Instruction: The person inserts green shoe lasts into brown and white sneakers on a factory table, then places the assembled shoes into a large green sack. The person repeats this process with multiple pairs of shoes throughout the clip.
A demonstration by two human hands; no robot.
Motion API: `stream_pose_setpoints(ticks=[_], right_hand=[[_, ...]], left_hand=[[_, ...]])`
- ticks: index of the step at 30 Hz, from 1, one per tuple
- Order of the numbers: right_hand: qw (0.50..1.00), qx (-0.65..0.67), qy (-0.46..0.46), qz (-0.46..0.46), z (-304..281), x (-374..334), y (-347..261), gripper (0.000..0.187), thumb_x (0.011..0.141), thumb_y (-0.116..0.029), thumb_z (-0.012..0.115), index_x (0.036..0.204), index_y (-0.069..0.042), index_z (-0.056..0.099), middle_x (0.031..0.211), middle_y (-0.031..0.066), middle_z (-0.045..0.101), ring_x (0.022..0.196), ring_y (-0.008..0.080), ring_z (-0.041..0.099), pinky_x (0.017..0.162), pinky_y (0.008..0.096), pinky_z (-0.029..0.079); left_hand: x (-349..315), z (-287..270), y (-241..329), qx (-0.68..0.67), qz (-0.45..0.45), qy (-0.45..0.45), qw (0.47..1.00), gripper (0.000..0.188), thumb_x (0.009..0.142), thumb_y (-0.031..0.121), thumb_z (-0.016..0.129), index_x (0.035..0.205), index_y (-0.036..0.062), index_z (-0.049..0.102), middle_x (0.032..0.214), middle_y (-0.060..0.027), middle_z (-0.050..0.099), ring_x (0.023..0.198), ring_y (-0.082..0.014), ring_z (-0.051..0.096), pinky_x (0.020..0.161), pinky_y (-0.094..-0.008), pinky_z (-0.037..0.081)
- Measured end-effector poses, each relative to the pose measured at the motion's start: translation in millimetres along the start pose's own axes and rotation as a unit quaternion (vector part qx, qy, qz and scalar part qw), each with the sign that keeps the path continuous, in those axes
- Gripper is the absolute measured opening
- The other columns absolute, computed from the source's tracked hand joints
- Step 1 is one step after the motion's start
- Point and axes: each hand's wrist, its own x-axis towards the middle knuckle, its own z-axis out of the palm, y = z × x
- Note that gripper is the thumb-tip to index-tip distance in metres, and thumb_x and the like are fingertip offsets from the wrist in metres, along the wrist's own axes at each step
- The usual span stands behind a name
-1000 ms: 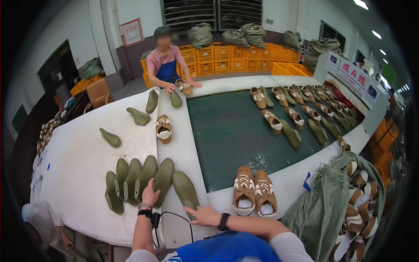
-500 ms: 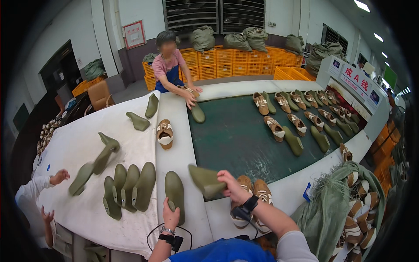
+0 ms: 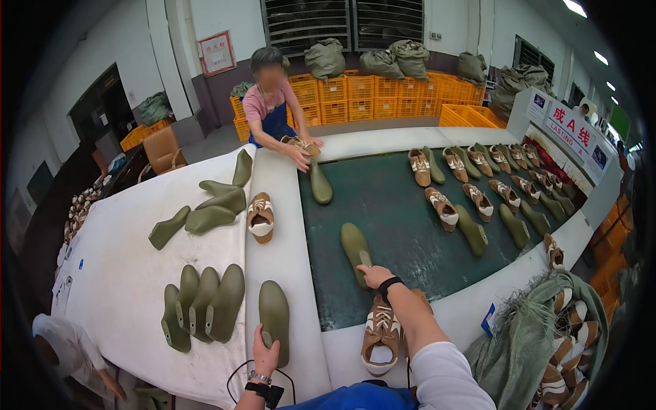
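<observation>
My right hand [image 3: 377,275] is closed on the heel end of an olive-green shoe last [image 3: 354,247], which lies low over the dark green belt with its toe pointing away. Closer to me on the left, my left hand [image 3: 266,352] grips the heel of another shoe last [image 3: 274,316] resting on the white table edge. A brown and white sneaker [image 3: 380,336] stands by my right forearm; a second sneaker is mostly hidden under that arm. To the left of my left hand, several shoe lasts [image 3: 225,304] lie side by side on the white cloth.
More loose lasts [image 3: 208,219] and a single sneaker [image 3: 261,219] lie farther off. Sneakers paired with lasts line the belt [image 3: 403,256]. Across the table, a co-worker [image 3: 273,113] handles a sneaker and a last. A sack of sneakers [image 3: 512,345] bulges at right; another person [image 3: 75,355] is at left.
My right hand has swung its last forward onto the belt side, toe now pointing away. Lasts that were in mid-air at left now lie on the cloth; the person there has lowered their arms.
</observation>
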Motion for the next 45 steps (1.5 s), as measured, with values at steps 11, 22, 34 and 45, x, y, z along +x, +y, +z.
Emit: stream_pose_setpoints(ticks=[11, 22, 34, 45], right_hand=[[0.992, 0.058, 0.094, 0.057, -78.7, -210.5, 51.0, 0.03, 0.077, -0.034, 0.065, 0.099, -0.013, 0.069, 0.089, 0.0117, 0.068, 0.087, 0.0299, 0.065, 0.074, 0.0411, 0.052], [0.924, 0.103, 0.297, 0.216, 40.9, -293.7, 22.8, 0.046, 0.077, -0.008, 0.059, 0.123, -0.012, 0.05, 0.092, 0.0173, 0.06, 0.082, 0.0375, 0.061, 0.071, 0.0467, 0.05], [0.844, 0.298, 0.443, -0.051, -18.2, -319.9, -103.2, 0.049, 0.076, 0.005, 0.051, 0.124, -0.007, 0.05, 0.077, 0.0157, 0.061, 0.066, 0.0319, 0.063, 0.063, 0.0392, 0.052], [0.917, 0.211, 0.299, -0.156, -35.3, -315.8, -112.5, 0.042, 0.076, 0.002, 0.053, 0.11, -0.021, 0.06, 0.084, 0.0106, 0.056, 0.07, 0.0336, 0.06, 0.06, 0.0419, 0.05]], left_hand=[[-12.4, 5.0, 9.3, -0.053, -0.044, -0.029, 0.997, 0.068, 0.08, 0.008, 0.059, 0.139, -0.001, 0.029, 0.127, -0.0247, 0.049, 0.115, -0.0317, 0.052, 0.098, -0.0366, 0.04], [-44.9, 25.7, 73.7, 0.2, 0.334, -0.059, 0.919, 0.071, 0.073, 0.011, 0.069, 0.135, 0.0008, 0.036, 0.137, -0.0262, 0.037, 0.127, -0.041, 0.037, 0.105, -0.047, 0.033], [-69.8, 62.1, 211.2, -0.028, 0.431, -0.176, 0.885, 0.03, 0.078, 0.003, 0.064, 0.107, 0.0007, 0.058, 0.1, -0.0162, 0.062, 0.091, -0.0338, 0.061, 0.076, -0.0371, 0.051], [-80.4, 39.8, 209.0, -0.05, 0.395, -0.091, 0.913, 0.032, 0.082, -0.001, 0.06, 0.114, 0.0006, 0.058, 0.094, -0.0175, 0.066, 0.083, -0.0334, 0.065, 0.072, -0.036, 0.053]])
